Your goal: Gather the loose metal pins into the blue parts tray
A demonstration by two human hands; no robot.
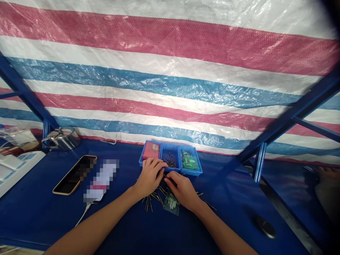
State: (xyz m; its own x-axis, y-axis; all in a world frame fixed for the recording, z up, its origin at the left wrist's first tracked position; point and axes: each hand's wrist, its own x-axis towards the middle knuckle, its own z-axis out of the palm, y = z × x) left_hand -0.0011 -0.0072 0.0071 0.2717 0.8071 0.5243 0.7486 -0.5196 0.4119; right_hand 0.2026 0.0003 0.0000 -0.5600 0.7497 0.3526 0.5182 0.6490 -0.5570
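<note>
My left hand (pixel 151 177) is curled over the table just in front of the blue bins, its fingers bent and closed. Close by on the right, my right hand (pixel 183 188) has thumb and forefinger pinched together. What either hand holds is too small and hidden to make out. Beneath and around them lie several thin dark-and-gold rods (pixel 150 204), like drill bits. More such rods (pixel 171 161) stand in the middle blue bin (pixel 166 148). Against my right hand's near side lies a small clear bag (pixel 171 204) with pale pieces inside.
The left bin holds a red packet (pixel 151 150); the right bin (pixel 198 173) holds green bags (pixel 189 160). A phone (pixel 74 175), another phone with a cable, a metal pot (pixel 63 139) and a white device (pixel 20 166) are leftward. A black mouse (pixel 265 226) lies right.
</note>
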